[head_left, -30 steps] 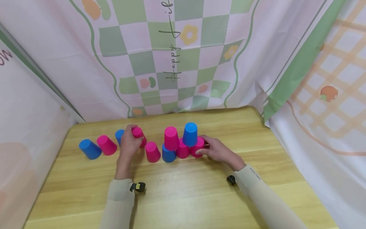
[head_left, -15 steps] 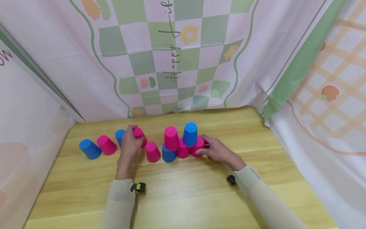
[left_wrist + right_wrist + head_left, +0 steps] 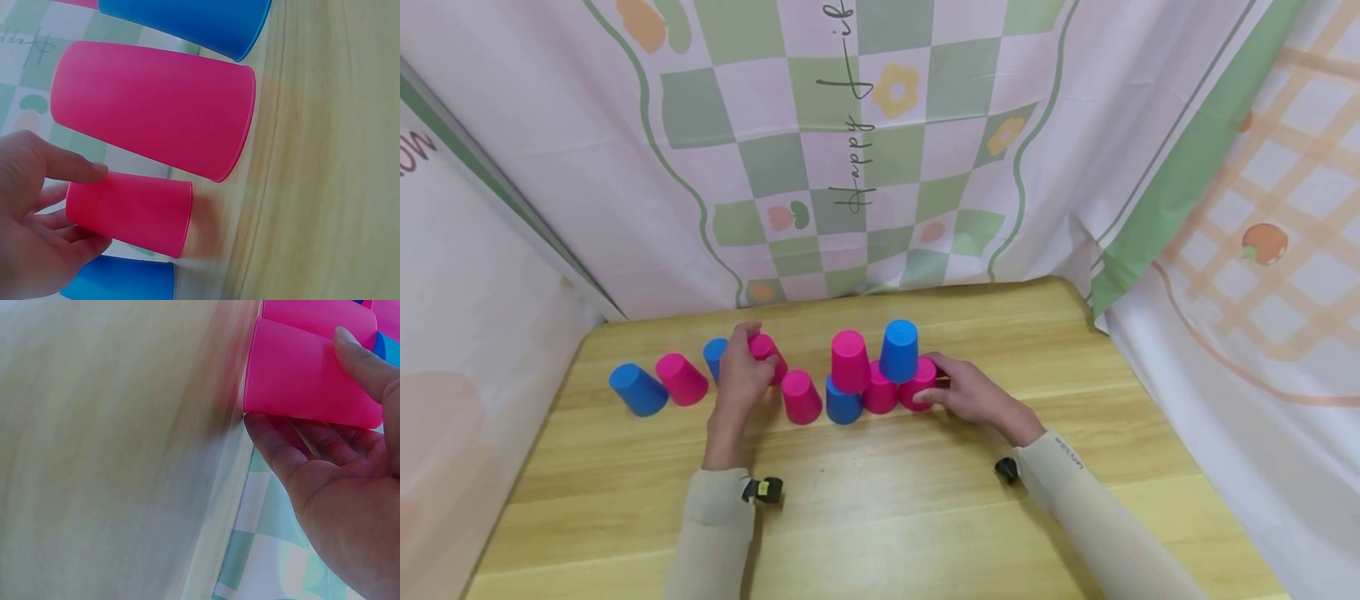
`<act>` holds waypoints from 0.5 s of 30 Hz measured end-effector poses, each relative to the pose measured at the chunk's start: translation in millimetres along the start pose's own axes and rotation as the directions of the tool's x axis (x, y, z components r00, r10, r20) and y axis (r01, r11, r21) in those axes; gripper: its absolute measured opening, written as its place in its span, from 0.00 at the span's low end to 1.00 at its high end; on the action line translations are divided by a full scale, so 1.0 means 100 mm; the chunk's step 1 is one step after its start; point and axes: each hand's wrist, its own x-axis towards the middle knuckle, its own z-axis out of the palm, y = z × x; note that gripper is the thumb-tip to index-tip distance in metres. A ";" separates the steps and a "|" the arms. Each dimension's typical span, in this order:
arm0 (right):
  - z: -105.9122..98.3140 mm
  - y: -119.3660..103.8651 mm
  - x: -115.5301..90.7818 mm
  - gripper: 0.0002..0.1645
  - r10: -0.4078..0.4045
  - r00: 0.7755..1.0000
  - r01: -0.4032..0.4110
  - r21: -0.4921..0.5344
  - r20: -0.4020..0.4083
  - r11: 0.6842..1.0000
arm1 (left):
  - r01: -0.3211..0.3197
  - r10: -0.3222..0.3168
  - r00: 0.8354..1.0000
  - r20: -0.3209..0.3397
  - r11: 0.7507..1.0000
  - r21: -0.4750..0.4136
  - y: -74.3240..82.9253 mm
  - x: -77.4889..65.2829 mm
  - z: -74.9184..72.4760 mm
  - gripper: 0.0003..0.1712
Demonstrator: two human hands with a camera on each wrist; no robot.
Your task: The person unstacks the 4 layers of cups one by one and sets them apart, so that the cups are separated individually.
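Note:
My left hand (image 3: 746, 375) holds an upside-down pink cup (image 3: 766, 358), standing on the table; in the left wrist view the thumb lies on one side of that pink cup (image 3: 131, 212) and the fingers on the other. At the right end of a short row, my right hand (image 3: 966, 390) is curled about another pink cup (image 3: 919, 387). The right wrist view has the thumb on the front of this pink cup (image 3: 306, 375), fingers along its far side. Above, a blue cup (image 3: 899, 350) and a pink cup (image 3: 849, 361) sit on the row, which also has a blue cup (image 3: 844, 402) and a middle pink cup (image 3: 880, 392).
Left of the stack stands a separate pink cup (image 3: 801, 398). Farther left are a blue cup (image 3: 637, 389), a pink cup (image 3: 681, 380) and a blue cup (image 3: 713, 357) partly behind the left hand. Patterned curtains (image 3: 880, 167) enclose the wooden table (image 3: 880, 517).

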 end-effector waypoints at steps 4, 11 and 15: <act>0.00 0.01 0.01 0.35 -0.003 1.000 0.003 -0.006 -0.003 1.000 | -0.029 0.028 0.999 -0.032 0.999 -0.026 0.02 -0.03 -0.02 0.38; 0.00 0.01 0.01 0.34 -0.005 1.000 0.005 -0.011 -0.005 1.000 | -0.088 0.084 0.993 -0.079 0.995 -0.050 0.04 -0.08 -0.04 0.35; 0.00 0.00 0.01 0.34 -0.003 1.000 0.003 -0.010 -0.001 1.000 | -0.100 0.096 0.992 -0.080 0.994 -0.046 0.06 -0.10 -0.05 0.35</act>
